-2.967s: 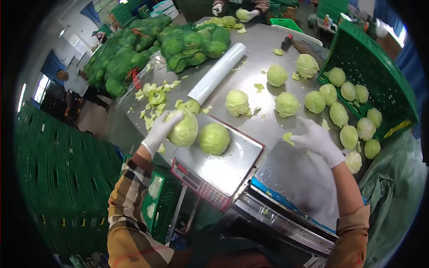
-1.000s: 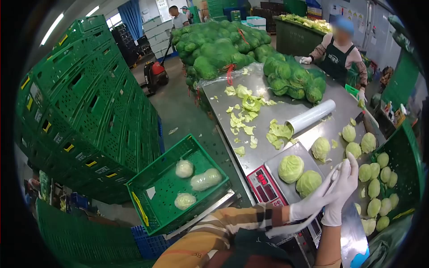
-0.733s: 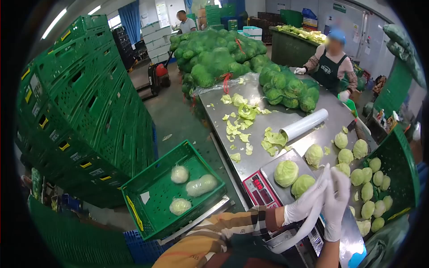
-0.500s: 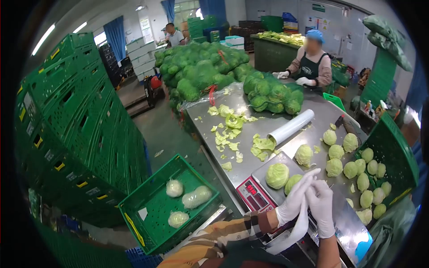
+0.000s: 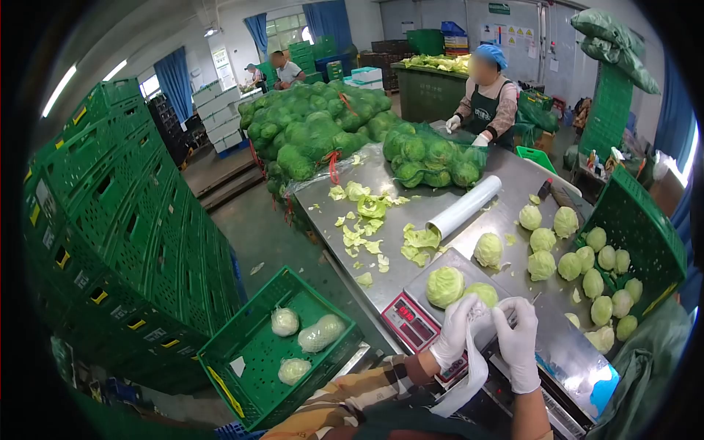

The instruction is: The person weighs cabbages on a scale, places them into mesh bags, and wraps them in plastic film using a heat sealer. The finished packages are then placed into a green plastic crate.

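My left hand [image 5: 455,330] and my right hand [image 5: 518,343], both in white gloves, pinch the top of a thin clear plastic bag [image 5: 469,370] that hangs down between them. They hover over the front of a steel weighing scale [image 5: 414,323] with a red display panel. Two cabbages [image 5: 445,286] sit on the scale's platform, just behind my hands; the second cabbage [image 5: 481,293] is partly hidden by my left fingers. A roll of cling film [image 5: 465,206] lies on the steel table [image 5: 506,191] beyond.
Loose cabbages [image 5: 543,240] spill from a tipped green crate [image 5: 645,227] at right. Leaf trimmings [image 5: 367,220] and netted cabbage sacks [image 5: 433,158] cover the table's far part. A green crate [image 5: 257,359] with three wrapped cabbages sits low left, beside stacked crates [image 5: 110,235]. A person in an apron [image 5: 488,99] works across the table.
The view has tilted up and back. My two hands have come closer together over the scale, from flat, rubbing fingers to pinching the bag's top; the cabbages stay on the scale.
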A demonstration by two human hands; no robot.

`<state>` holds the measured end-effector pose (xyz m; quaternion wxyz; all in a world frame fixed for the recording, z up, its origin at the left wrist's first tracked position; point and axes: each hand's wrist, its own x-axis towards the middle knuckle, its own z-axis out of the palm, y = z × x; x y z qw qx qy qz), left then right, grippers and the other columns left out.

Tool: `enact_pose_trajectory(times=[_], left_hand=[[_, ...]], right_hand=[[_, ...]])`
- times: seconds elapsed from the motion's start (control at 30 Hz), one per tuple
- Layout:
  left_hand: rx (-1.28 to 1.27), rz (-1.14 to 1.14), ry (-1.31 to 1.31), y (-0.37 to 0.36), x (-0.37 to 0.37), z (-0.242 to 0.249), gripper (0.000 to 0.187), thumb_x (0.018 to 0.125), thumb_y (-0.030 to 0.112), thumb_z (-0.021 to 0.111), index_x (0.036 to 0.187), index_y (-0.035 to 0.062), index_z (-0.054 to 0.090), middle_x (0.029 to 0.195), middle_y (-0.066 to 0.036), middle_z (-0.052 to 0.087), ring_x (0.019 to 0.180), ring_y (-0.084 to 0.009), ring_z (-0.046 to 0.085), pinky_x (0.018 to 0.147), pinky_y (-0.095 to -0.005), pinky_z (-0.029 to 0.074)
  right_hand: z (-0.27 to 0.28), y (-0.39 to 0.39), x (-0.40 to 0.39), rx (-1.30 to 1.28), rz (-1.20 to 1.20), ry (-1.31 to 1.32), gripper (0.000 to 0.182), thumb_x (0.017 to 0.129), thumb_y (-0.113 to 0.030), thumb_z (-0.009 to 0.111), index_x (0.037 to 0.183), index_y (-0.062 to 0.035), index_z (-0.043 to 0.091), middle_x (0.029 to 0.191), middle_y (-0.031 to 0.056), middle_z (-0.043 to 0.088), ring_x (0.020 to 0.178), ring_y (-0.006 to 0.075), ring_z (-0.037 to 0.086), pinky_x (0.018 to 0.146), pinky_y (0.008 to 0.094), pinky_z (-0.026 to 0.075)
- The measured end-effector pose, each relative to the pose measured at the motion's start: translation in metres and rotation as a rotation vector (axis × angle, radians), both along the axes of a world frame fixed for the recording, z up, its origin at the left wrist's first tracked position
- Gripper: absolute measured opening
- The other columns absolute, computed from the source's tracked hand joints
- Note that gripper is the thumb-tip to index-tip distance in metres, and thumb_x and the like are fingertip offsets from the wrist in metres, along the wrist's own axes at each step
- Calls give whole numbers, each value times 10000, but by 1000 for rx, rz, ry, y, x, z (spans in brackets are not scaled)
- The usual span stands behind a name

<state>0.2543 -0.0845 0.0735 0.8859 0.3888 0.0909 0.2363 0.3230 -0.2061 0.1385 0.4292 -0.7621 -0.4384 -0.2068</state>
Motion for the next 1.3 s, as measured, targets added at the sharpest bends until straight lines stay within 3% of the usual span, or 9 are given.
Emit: enact_pose_trajectory(times=[0.2,0.37,0.43,0.57,0.73,0.87,1.03,1.13,1.3], left_hand=[[-475,-561,88,7,-13,28,273,997,261,495,1030,26,630,942,-46,680,805,-121,638,733,-260,504],[-317,-273,-6,7,-35,72,272,1021,294,475,971,66,613,863,-36,643,757,-119,619,688,-247,489],[10,-211,-23,25,-11,6,289,1037,298,452,916,75,592,819,-17,609,713,-87,574,660,-251,471],[269,-283,172,20,-15,1,281,1048,290,435,988,70,600,889,-29,626,776,-71,575,698,-255,479],[-361,-778,9,26,-32,7,385,1030,285,463,1282,-2,515,1152,-88,642,997,-140,614,864,-273,498],[-321,-512,67,34,-43,73,349,1032,309,457,1140,-1,578,934,-49,649,804,-131,637,715,-255,526],[-362,-557,35,55,-46,21,422,1042,393,382,1112,16,560,846,-72,660,750,-155,663,707,-299,555],[-449,-822,16,23,-59,43,364,1044,399,382,1007,79,552,468,72,397,370,-48,410,346,-204,329],[-16,-915,205,25,-69,36,421,1019,372,449,1161,2,591,690,-20,584,496,-75,505,425,-219,399]], right_hand=[[-23,-12,17,302,265,1033,96,922,-94,602,984,-21,606,834,-17,604,769,56,537,670,223,429],[-11,-15,0,139,299,1116,246,875,-97,650,1100,1,630,821,-25,634,763,57,555,696,211,439],[-12,-17,0,-139,286,919,247,849,-99,675,1066,14,638,808,-12,645,769,61,563,710,218,447],[-10,-11,1,300,327,1118,146,933,-113,599,962,29,620,874,46,656,784,87,594,722,244,472],[-5,-13,-6,656,515,1535,268,1020,-236,498,1047,17,582,956,79,654,800,124,618,752,288,515],[17,-27,-30,328,568,1681,292,994,-235,519,1115,22,584,985,127,659,822,160,641,747,301,522],[-22,-60,15,-423,344,1306,178,876,-155,658,893,19,689,751,32,676,584,88,600,502,199,434],[12,-43,27,312,319,1225,187,879,-1,496,882,39,680,850,88,701,733,147,669,655,272,541],[-1,-41,30,598,375,1508,156,931,-48,495,959,20,633,858,117,679,733,201,665,697,302,545]])
